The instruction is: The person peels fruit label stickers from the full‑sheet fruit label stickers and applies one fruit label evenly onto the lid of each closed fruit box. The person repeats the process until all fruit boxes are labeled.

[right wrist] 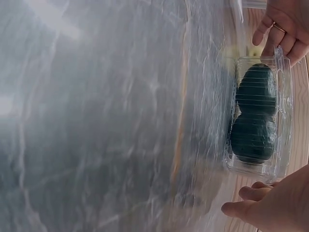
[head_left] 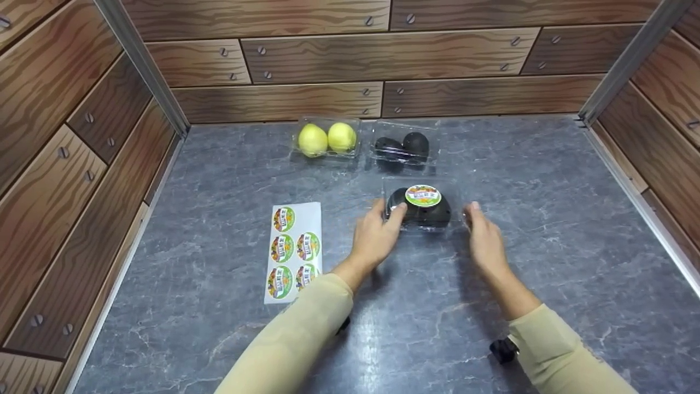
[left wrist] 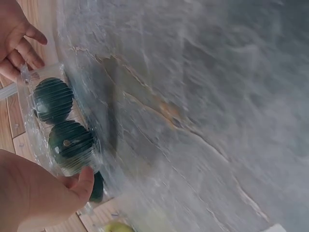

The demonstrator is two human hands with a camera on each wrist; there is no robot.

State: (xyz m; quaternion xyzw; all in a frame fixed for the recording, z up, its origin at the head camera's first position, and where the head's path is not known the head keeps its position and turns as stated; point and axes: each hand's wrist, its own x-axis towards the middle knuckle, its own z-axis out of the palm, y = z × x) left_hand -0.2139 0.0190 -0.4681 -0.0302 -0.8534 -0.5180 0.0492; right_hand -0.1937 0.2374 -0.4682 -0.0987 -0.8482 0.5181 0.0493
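Observation:
A clear plastic clamshell box (head_left: pixel 455 191) with two dark avocados (left wrist: pixel 53 100) inside stands on the grey marbled table. A round fruit-print sticker (head_left: pixel 423 195) is on its lid. My left hand (head_left: pixel 375 232) holds the box by its left end, thumb on the front and the other fingers at the side, partly hidden. Beyond the right end, my right hand (head_left: pixel 486 243) stands a little apart from the box, fingers extended and holding nothing. In the right wrist view both avocados show through the ribbed front wall, between the left hand (right wrist: pixel 288 29) and the right hand (right wrist: pixel 273 205).
Behind are two more clear boxes, one with yellow-green fruit (head_left: pixel 327 139), the other with dark avocados (head_left: pixel 403 148). A white sheet of round stickers (head_left: pixel 295 219) lies to the left, partly under the left sleeve (head_left: pixel 298 328). Wood-patterned walls (head_left: pixel 383 60) enclose the table.

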